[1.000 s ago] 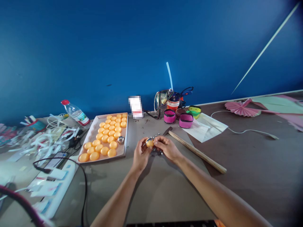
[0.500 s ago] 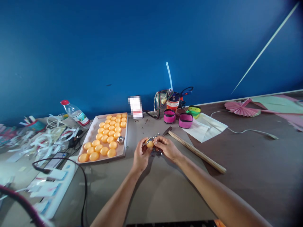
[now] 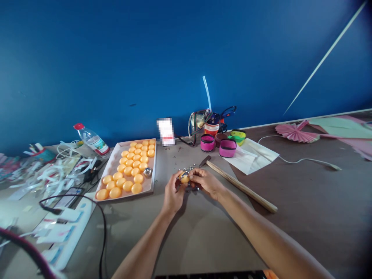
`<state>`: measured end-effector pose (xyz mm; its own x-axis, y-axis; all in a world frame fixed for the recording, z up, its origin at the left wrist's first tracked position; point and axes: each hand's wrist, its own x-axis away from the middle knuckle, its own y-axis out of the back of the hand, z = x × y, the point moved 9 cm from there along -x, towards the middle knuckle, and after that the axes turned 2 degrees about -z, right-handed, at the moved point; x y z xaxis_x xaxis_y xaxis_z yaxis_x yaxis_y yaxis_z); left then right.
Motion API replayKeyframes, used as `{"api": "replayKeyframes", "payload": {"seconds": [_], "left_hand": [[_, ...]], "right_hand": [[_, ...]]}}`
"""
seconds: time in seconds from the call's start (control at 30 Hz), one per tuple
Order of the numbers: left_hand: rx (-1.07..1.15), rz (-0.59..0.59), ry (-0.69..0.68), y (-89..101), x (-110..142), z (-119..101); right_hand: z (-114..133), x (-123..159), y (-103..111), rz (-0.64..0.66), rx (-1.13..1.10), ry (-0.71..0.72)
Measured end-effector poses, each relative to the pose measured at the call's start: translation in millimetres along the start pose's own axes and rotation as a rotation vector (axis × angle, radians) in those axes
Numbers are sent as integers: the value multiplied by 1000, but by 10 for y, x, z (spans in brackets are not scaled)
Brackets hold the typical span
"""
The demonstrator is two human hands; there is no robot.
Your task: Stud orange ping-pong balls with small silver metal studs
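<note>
Between my two hands is an orange ball, partly covered with shiny silver pieces on its upper side. My left hand is closed around its left side. The fingers of my right hand are pinched together against the ball's right side; whether a small piece is between them is too small to make out. Loose silver bits lie on the table just beyond and beneath the hands. To the left, a shallow white tray holds rows of plain orange balls and one silver-covered ball.
A wooden-handled hammer lies right of my hands. Behind it are pink wristband-like loops, white paper and a cup of tools. At left are a bottle, a power strip and a black cable.
The ball has turned slightly in my fingers, and more of its silver top shows. My right hand has shifted a little at the ball's side; the tray and hammer stay put.
</note>
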<state>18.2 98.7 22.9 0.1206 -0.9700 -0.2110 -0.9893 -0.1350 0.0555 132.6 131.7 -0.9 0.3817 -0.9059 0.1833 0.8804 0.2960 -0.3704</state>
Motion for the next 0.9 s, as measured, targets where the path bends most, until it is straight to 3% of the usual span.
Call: {"api": "replayKeyframes", "payload": {"seconds": [0.5,0.67,0.77,0.9], "left_hand": [[-73,8,-11,-3,28,2],[0,-8,16,-22,-11,-28],[105,-24,76,-17,-41,-20],[218,-42,133,-3,-58,-10]], "right_hand": [[-79,1,7,-28,-89,-57],[62,-1,4,-5,-117,-11],[257,-25,201,-126,56,155],[431,-21,373,-284,696,392]]}}
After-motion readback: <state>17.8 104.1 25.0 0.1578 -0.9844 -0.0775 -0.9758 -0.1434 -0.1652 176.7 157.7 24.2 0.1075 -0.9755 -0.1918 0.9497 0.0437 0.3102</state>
